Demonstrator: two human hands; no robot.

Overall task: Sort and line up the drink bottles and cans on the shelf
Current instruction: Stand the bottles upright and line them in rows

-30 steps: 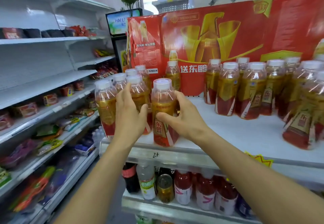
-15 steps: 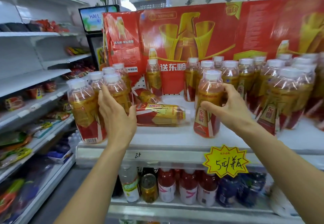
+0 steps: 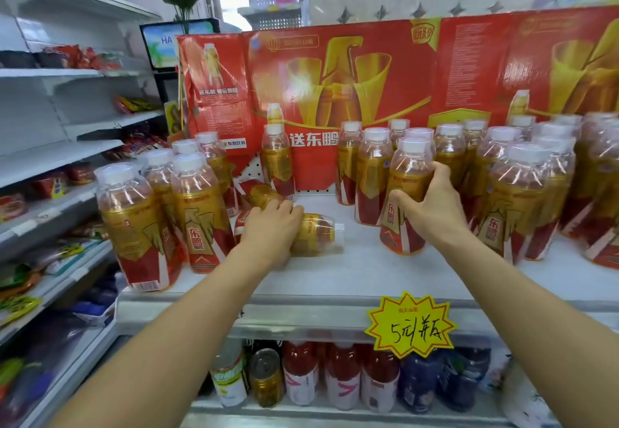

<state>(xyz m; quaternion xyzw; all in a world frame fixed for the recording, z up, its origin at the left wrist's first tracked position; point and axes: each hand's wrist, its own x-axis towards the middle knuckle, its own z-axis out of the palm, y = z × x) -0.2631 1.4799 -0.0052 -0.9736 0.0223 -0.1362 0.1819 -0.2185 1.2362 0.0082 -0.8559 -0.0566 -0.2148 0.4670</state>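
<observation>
Left hand (image 3: 269, 230) lies on top of a toppled bottle (image 3: 316, 233) on the white shelf (image 3: 351, 273). The fingers are bent down over its far side, gripping the labelled body; the hand covers the bottle's middle, and only its clear neck and white cap, pointing right, and a strip of red label to the left are exposed. A second fallen bottle (image 3: 259, 191) lies just behind the knuckles, partly hidden by the hand; whether the fingertips touch it cannot be determined.

Right hand (image 3: 432, 208) grips an upright bottle (image 3: 407, 193) at mid-height, thumb on the near face, fingers curled round the right side. The bottle's base stands on the shelf, just in front of a packed group of upright bottles (image 3: 526, 193) extending to the right, where the outermost ones are blurred and cut by the frame edge.

A left cluster of upright bottles (image 3: 187, 206) stands at the shelf's left end, the nearest one at the front lip. One lone bottle (image 3: 276, 158) stands at the rear against the red cardboard cartons (image 3: 368, 76).

A yellow starburst price tag (image 3: 410, 325) hangs on the shelf edge. On the lower shelf, drinks and a gold can (image 3: 266, 377) are visible; their labels are too dim to read. Side shelving on the left is blurred.
</observation>
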